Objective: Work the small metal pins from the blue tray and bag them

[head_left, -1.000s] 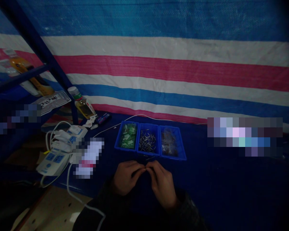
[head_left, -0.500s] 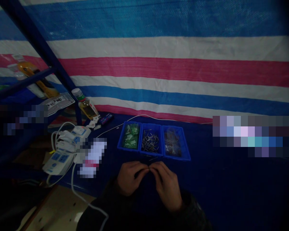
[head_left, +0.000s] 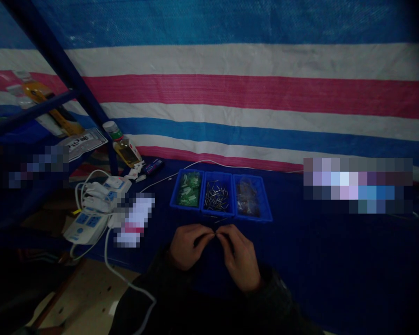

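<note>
My left hand (head_left: 191,246) and my right hand (head_left: 240,258) meet at the fingertips, low over the blue tabletop. Thumb and forefinger are pinched together on both; whatever lies between them is too small to make out. Just beyond the fingertips stands a blue bin (head_left: 218,215) in three compartments. Its left one holds green-looking packets (head_left: 189,188), the middle one a heap of thin metal pins (head_left: 216,197), and the right one clear bags with brownish contents (head_left: 247,197). A couple of loose pins (head_left: 220,220) lie between the bin and my hands.
At left are a white power strip (head_left: 87,225) with plugs and cables, and a blurred-out bright item (head_left: 136,221). A capped bottle (head_left: 125,149) stands by a blue metal frame (head_left: 61,56). Behind the table hangs a striped tarp (head_left: 230,88). Another pixelated patch is at right.
The whole view has shifted slightly, so the table and bin sit a little higher in the picture. Both hands keep the same fingertip-to-fingertip pinch.
</note>
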{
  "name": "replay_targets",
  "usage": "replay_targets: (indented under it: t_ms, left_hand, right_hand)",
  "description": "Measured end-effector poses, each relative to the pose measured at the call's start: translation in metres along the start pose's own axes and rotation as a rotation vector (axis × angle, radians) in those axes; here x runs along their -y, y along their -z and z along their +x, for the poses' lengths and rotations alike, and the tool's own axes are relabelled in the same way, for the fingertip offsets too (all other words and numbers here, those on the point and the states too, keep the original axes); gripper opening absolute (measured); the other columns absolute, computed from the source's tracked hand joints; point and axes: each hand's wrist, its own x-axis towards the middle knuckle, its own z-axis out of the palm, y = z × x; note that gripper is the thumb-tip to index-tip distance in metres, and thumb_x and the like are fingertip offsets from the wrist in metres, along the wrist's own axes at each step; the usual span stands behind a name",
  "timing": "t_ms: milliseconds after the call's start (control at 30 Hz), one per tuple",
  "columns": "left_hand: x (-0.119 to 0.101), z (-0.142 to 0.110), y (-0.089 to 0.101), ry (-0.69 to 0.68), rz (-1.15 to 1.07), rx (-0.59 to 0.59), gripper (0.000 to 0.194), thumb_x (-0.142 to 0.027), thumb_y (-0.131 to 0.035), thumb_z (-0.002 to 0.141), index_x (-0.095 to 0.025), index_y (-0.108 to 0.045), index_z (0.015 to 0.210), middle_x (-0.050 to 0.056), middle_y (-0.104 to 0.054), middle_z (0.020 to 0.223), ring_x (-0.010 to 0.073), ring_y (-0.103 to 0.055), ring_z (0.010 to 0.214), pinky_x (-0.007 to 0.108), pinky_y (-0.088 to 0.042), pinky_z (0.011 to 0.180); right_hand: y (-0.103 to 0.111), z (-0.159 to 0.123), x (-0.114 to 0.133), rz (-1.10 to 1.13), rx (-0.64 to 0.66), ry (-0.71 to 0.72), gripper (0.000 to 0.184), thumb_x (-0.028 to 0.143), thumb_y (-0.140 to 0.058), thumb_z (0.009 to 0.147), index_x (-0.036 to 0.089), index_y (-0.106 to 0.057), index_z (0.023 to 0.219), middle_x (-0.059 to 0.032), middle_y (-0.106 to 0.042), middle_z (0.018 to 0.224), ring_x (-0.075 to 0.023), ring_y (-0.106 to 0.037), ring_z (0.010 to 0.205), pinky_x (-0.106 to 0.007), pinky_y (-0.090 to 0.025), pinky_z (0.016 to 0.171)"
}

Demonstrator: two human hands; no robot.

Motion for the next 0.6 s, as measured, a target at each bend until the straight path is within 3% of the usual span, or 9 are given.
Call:
replay_targets:
  t_ms: [333,500,600]
  left_hand:
    - [-0.0023,0.0007,0.0012,0.002,0.010,0.012,0.015,-0.022,-0.060,0.096,-0.019,-0.073,0.092,0.004,-0.078,0.090,0.0156,-0.072,0.081,0.025,-0.053,0.077]
    - [-0.0027,0.0005,0.0007,0.026,0.003,-0.010,0.014,-0.023,-0.059,0.096,-0.019,-0.073,0.093,0.004,-0.077,0.089,0.0157,-0.072,0.082,0.024,-0.053,0.076]
    - [-0.0025,0.0007,0.0006,0.050,0.011,-0.034,0.015,-0.024,-0.060,0.097,-0.019,-0.073,0.093,0.004,-0.077,0.087,0.0156,-0.072,0.080,0.024,-0.052,0.074]
  right_hand:
    - [0.0005,-0.0014,-0.0023,-0.083,-0.001,-0.098,0.024,0.027,-0.043,0.104,0.022,-0.060,0.088,-0.0011,-0.066,0.079,-0.0171,-0.064,0.069,-0.028,-0.046,0.069]
    - [0.0009,-0.0004,0.0001,0.005,-0.028,-0.052,0.018,0.026,-0.045,0.103,0.022,-0.061,0.110,-0.0052,-0.071,0.102,-0.0194,-0.069,0.093,-0.029,-0.050,0.084]
    - [-0.0002,0.0001,-0.0008,0.019,0.008,-0.037,0.016,0.022,-0.045,0.102,0.023,-0.060,0.105,-0.0039,-0.070,0.097,-0.0187,-0.069,0.089,-0.029,-0.051,0.082]
